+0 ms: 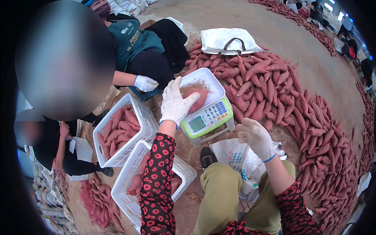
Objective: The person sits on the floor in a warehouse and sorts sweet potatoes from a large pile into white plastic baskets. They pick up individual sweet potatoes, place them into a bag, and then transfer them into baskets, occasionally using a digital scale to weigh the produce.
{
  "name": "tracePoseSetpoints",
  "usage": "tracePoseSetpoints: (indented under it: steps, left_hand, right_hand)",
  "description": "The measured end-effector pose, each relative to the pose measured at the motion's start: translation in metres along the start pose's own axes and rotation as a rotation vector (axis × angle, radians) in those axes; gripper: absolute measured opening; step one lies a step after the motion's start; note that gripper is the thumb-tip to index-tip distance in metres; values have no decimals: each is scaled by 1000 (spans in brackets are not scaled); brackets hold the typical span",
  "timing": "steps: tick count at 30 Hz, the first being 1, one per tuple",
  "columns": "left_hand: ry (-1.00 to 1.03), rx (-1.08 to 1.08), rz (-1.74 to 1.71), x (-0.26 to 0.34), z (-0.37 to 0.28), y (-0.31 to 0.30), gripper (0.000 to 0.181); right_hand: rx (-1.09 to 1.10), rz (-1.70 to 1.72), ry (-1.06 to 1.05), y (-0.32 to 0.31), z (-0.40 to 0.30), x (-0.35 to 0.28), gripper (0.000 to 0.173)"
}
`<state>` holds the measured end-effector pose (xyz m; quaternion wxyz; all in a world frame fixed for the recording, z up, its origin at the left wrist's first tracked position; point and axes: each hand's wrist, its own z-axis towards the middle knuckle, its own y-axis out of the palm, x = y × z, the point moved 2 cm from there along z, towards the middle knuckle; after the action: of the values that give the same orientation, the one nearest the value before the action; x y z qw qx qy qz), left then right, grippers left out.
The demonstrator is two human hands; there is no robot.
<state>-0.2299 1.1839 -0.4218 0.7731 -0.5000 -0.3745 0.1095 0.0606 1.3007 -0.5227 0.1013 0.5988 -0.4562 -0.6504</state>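
Note:
In a white cotton glove, my left hand point(177, 102) grips a large red-skinned sweet potato point(200, 98) that rests on the white tray point(216, 85) of a digital scale. My thumb lies over its near side, and part of it is hidden under my hand. Brown soil dusts the tray around it. The scale's lit display and keypad panel point(197, 124) faces me, edged in bright green. My right hand point(256, 138), gloved too, hovers with nothing in it above a white woven sack point(232, 152) at my knees, to the right of the scale.
A long heap of sweet potatoes point(282, 100) curves around the right, with a white bag point(229, 41) on top. Two white plastic crates, one farther point(147, 138) and one nearer point(186, 176), hold more at left. A co-worker's gloved hand point(146, 83) is beyond the scale.

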Motion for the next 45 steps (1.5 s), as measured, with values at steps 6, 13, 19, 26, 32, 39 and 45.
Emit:
tracePoseSetpoints:
  steps: [6,13,19,26,32,39,45]
  left_hand:
    - [-90,-269,146,15,11,23,106]
    - [-133,-240,210,-5,-2,25,98]
    - [-52,-26,-111,-51,-88,-69,92]
    - [-600,-153,110,-173,-324,-136,91]
    - [-695,-322,189,-229,-431,-94,94]
    - [-608,-597,228,-270,-456,-24,61]
    - [-440,103,70,-209,-365,-35,35]
  right_hand:
    - [-16,28,-18,3,-3,-11,61]
    - [2,-14,34,2,3,1,60]
    - [-124,18,42,-29,2,-9,55]
    - [-79,-27,93,-11,-7,0,62]
    - [-40,-77,144,-13,-4,20,56]
    - [-32,-172,205,-32,2,41,45]
    - [83,-624,343,-4,-21,18,56]
